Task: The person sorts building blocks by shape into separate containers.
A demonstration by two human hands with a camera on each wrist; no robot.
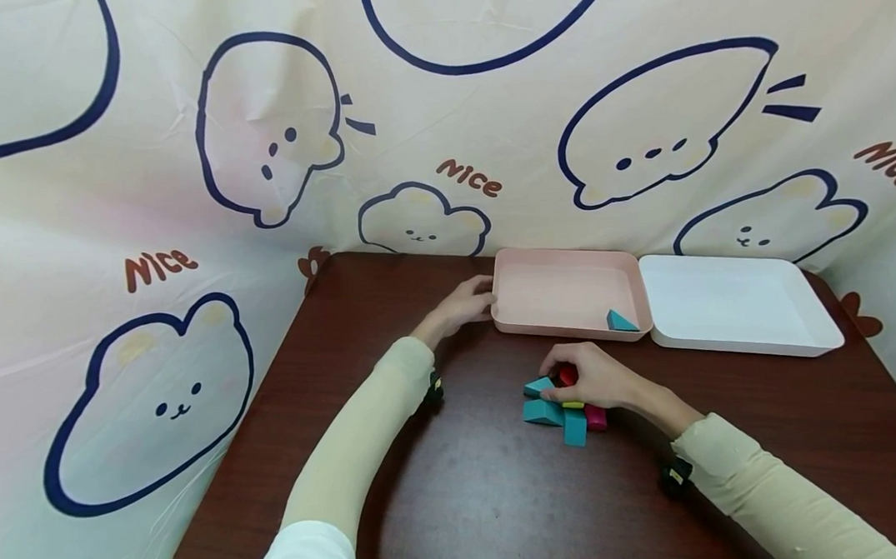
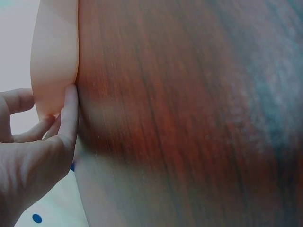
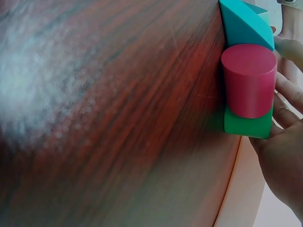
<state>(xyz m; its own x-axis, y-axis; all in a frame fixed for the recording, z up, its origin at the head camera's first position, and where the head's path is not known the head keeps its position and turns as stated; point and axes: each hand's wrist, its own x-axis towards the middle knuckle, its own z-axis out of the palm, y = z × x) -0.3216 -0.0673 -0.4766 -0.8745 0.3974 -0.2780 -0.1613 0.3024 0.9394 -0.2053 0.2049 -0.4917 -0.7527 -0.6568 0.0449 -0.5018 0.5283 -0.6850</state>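
At the left end of the pink tray (image 1: 554, 291), my left hand (image 1: 460, 306) grips the side wall with bent fingers; in the left wrist view the thumb (image 2: 70, 111) lies along its outer face. My right hand (image 1: 598, 377) bends over a cluster of blocks and pinches a teal triangular block (image 1: 537, 386) between thumb and fingers. A red round block (image 1: 568, 375) shows inside the curve of that hand. Close around are teal blocks (image 1: 575, 429), a yellow piece (image 1: 573, 405) and a magenta cylinder (image 3: 248, 80), with a green block (image 3: 247, 124) beside it.
A teal triangular block (image 1: 621, 321) lies in the pink tray's near right corner. The white tray (image 1: 742, 300) stands against the pink one on its right. Both are near the back of the dark brown table (image 1: 472, 478), before a patterned curtain (image 1: 523, 118).
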